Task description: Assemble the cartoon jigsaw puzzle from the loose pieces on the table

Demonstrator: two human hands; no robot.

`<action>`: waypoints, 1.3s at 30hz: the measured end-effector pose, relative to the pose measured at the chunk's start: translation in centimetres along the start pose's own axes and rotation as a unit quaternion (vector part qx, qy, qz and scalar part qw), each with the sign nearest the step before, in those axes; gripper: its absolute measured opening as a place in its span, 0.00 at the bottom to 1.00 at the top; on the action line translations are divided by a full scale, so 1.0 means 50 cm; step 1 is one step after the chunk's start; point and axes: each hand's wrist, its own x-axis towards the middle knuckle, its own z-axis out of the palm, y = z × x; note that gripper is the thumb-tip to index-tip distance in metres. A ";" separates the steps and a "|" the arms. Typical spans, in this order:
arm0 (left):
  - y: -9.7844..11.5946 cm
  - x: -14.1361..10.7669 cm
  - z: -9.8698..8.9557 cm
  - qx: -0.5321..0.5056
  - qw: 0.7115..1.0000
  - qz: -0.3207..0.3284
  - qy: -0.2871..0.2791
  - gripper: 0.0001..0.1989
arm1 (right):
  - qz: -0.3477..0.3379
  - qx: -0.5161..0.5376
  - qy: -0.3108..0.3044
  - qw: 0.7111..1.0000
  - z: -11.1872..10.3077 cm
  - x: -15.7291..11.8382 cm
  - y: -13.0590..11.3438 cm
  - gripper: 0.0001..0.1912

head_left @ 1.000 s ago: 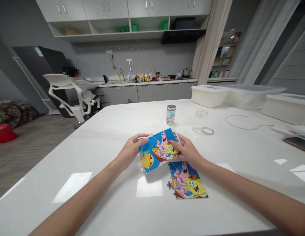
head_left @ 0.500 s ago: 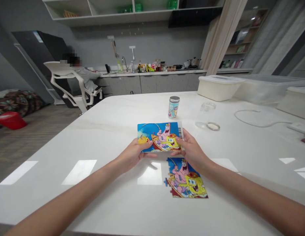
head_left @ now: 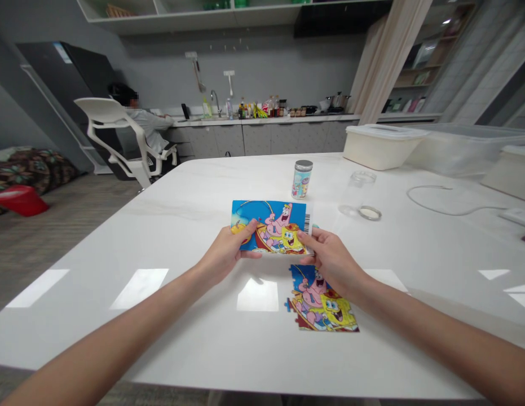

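Levelled from its earlier tilt, the card (head_left: 271, 225), probably light, bendable, best held by its ends, sits pinched in my left hand (head_left: 222, 254) and right hand (head_left: 333, 260).

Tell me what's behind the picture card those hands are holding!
Beyond the picture card stands a silver-lidded container on the white table. Fingers of the left hand and right hand show below the card. Whatever lies directly behind it is covered, so I can't tell.
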 end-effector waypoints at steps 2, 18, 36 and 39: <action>0.001 0.000 -0.001 0.005 1.000 -0.001 0.004 0.17 | 0.000 -0.006 0.008 1.000 0.000 -0.001 -0.001 0.10; 0.001 0.012 -0.021 0.109 0.994 0.008 -0.019 0.20 | -0.080 -0.039 0.037 0.995 0.004 0.003 0.002 0.14; 0.018 0.027 -0.058 0.473 0.825 0.290 0.107 0.39 | -0.027 -0.066 0.048 0.996 -0.013 0.016 -0.018 0.08; 0.020 0.028 -0.064 0.531 0.754 0.373 0.099 0.39 | -0.013 -0.056 0.026 0.998 -0.009 0.011 -0.018 0.08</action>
